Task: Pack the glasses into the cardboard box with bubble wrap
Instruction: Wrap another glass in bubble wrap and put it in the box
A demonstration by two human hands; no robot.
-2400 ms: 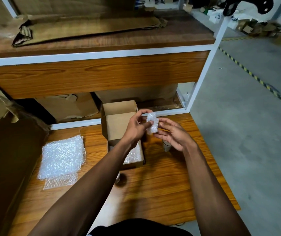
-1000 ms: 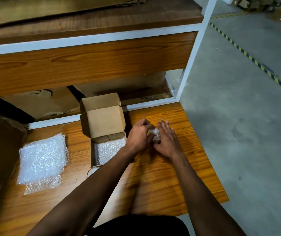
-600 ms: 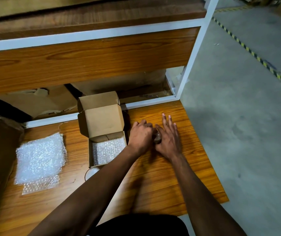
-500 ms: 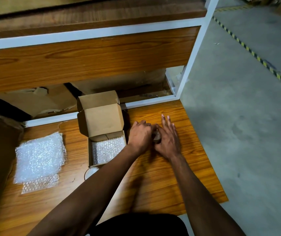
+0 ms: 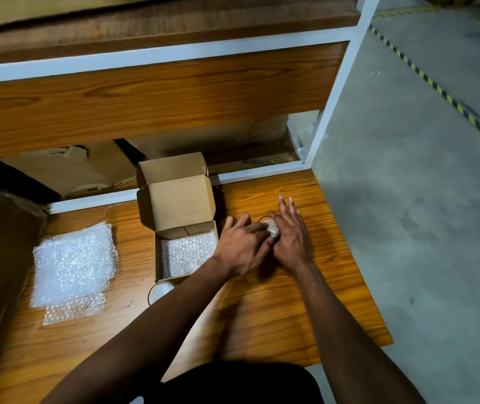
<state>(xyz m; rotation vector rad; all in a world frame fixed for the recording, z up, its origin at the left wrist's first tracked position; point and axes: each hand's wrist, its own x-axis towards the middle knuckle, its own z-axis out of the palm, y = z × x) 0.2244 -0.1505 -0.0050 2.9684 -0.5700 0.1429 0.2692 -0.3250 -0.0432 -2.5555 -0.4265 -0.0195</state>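
Both hands at glass on worktop – left hand and right hand, fingers straight, press bubble-wrap wad into it. Cardboard box plain – no readable writing.

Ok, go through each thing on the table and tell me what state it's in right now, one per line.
cardboard box: open, lid flap up, bubble wrap lining its floor.
glass by the hands: upright on the table, bubble wrap wad at its mouth.
second glass: standing on the table at the box's near edge, outside the box.
bubble wrap sheets: stacked flat, untouched.
left hand: fingers on the wad.
right hand: fingers straight, against the glass.
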